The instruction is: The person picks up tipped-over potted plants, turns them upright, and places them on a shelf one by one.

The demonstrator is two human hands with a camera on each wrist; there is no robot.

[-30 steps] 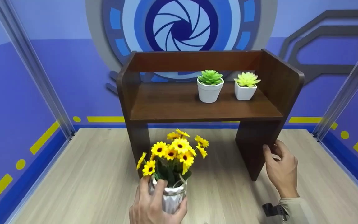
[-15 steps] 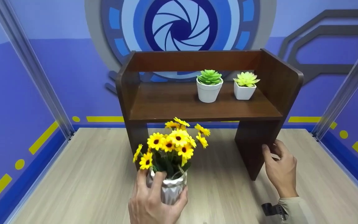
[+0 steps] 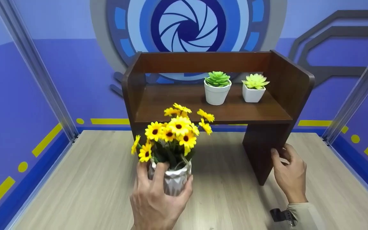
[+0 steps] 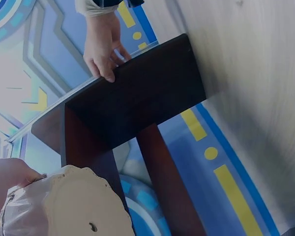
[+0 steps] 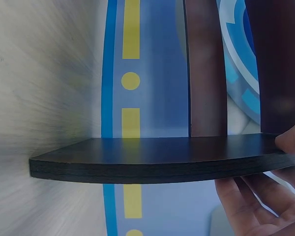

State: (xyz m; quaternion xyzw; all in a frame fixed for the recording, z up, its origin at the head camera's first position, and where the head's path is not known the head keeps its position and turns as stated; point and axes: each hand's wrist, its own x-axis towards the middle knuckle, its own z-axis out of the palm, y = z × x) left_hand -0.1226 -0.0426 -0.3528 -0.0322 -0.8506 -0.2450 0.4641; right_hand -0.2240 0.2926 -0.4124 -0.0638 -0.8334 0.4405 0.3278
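Observation:
In the head view, my left hand (image 3: 157,199) grips a grey-white faceted pot (image 3: 175,181) of yellow artificial sunflowers (image 3: 178,127). It is lifted off the table, just in front of a dark brown wooden desktop shelf (image 3: 171,113). The left wrist view shows the pot's pale underside (image 4: 88,204). On the other side, my right hand (image 3: 290,174) holds the front edge of the shelf's right side panel (image 5: 152,155), thumb on the inner face and fingers outside in the right wrist view.
On the shelf board stand a green succulent (image 3: 217,91) in a round white pot and a yellow-green succulent (image 3: 254,89) in a square white pot. Under everything is a light wood tabletop (image 3: 85,185). Blue patterned walls (image 3: 72,73) enclose the back and sides.
My left hand has raised the sunflower pot and carried it forward and slightly left, so its blooms now overlap the shelf board's front edge. The right hand keeps its place on the side panel.

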